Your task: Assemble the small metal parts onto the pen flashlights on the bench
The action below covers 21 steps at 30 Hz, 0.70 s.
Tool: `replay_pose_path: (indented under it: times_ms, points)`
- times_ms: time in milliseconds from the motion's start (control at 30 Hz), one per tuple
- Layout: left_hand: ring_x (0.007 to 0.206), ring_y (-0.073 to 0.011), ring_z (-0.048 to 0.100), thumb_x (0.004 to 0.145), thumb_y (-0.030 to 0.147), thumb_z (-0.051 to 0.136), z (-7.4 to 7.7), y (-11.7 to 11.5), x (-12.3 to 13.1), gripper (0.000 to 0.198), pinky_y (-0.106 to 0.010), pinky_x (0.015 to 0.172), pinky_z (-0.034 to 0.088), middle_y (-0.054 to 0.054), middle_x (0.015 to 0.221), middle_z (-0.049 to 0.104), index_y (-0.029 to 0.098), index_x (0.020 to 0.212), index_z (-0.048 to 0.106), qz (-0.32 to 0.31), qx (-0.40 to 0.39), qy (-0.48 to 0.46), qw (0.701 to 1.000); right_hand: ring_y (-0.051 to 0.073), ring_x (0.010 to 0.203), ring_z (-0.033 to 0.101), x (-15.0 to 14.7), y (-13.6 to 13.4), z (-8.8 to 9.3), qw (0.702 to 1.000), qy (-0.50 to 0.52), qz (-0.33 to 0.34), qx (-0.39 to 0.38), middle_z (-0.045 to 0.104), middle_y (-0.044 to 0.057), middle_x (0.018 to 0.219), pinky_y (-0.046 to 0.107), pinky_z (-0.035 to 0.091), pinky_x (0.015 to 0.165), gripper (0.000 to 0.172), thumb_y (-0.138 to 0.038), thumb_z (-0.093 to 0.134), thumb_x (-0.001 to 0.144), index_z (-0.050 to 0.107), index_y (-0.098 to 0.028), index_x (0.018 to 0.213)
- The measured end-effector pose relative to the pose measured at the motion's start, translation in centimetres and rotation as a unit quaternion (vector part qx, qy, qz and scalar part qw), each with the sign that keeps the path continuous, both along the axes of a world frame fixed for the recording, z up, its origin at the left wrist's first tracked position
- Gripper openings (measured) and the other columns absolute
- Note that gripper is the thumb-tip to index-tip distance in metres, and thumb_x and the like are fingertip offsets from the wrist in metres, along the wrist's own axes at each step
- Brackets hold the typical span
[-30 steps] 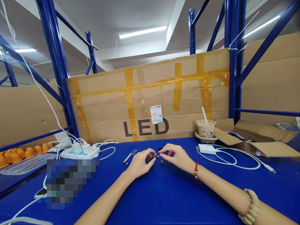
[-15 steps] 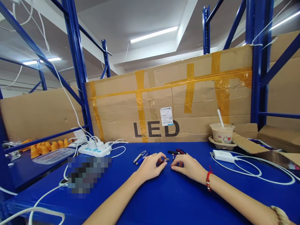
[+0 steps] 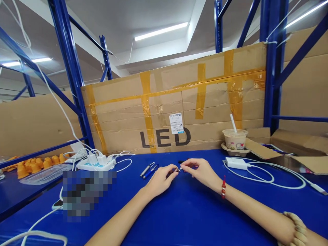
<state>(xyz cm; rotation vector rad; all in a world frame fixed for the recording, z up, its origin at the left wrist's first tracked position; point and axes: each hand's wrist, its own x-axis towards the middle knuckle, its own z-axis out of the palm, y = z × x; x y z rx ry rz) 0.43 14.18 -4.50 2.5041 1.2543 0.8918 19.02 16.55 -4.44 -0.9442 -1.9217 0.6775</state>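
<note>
My left hand point(image 3: 162, 178) is closed in a pinch on a small dark, shiny metal piece point(image 3: 176, 169), mostly hidden by the fingers. Thumb and forefinger of my right hand point(image 3: 202, 171) meet at a tiny silvery part point(image 3: 180, 168) right beside it; its kind is too small to tell. The two hands nearly touch, low over the blue tabletop point(image 3: 184, 212). Left of my left hand lie a silver slim tube with a clip loop point(image 3: 146, 170) and a similar blue one point(image 3: 150, 172). Behind my right hand a black slim item point(image 3: 181, 162) shows in part.
At left stand a white power strip point(image 3: 96, 165) with plugged-in chargers and a pixelated area. A lidded drink cup point(image 3: 235, 139) with a straw sits at back right, near a white adapter point(image 3: 237, 163) and looped cables. A cardboard sheet point(image 3: 123, 119) walls the back.
My right hand has moved left to my left hand, its fingertips now at the small metal piece. The camera view has shifted slightly to the right.
</note>
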Motion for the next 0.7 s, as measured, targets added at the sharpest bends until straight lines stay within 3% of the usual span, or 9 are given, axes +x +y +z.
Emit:
replay_pose_path:
  times_ms: [100,300,467,700]
  points:
    - [0.087,-0.0121,0.05,0.09,0.03,0.035,-0.02,0.09,0.16,0.023,-0.022,0.077,0.036,0.0,0.096,0.057,0.019,0.097,0.053,-0.022,0.013,0.002,1.0,0.012,0.069,0.056,0.02,-0.4,0.48,0.999,0.05,0.01,-0.012,0.064,0.003,0.082,0.022,0.041,0.059,0.028,-0.04,0.056,0.073,0.067,-0.016,0.081]
    - [0.084,-0.0127,0.047,0.092,0.031,0.03,-0.16,-0.05,0.36,0.028,-0.025,0.076,0.035,-0.003,0.09,0.053,0.019,0.102,0.054,-0.036,0.023,-0.004,0.999,0.01,0.068,0.053,0.03,-0.34,0.51,0.997,0.062,0.041,-0.009,0.063,0.003,0.075,0.021,0.041,0.062,0.024,-0.036,0.061,0.069,0.068,-0.014,0.075]
    - [0.083,-0.013,0.048,0.093,0.03,0.028,-0.41,-0.4,0.5,0.032,-0.025,0.076,0.037,-0.005,0.09,0.054,0.018,0.107,0.054,-0.041,0.04,0.0,0.998,0.006,0.051,0.041,0.36,0.13,0.24,0.988,0.043,0.063,-0.134,0.06,0.005,0.067,0.016,0.031,0.041,0.038,-0.043,0.066,0.06,0.066,-0.009,0.077]
    - [0.087,-0.0125,0.049,0.092,0.025,0.033,-0.79,-0.65,0.65,0.031,-0.025,0.08,0.037,-0.003,0.095,0.058,0.021,0.116,0.051,-0.065,0.101,-0.009,0.993,0.006,0.055,0.045,0.7,-0.1,0.37,0.979,0.013,0.048,-0.199,0.053,0.003,0.059,0.014,0.033,0.042,0.037,-0.043,0.068,0.058,0.065,-0.008,0.071]
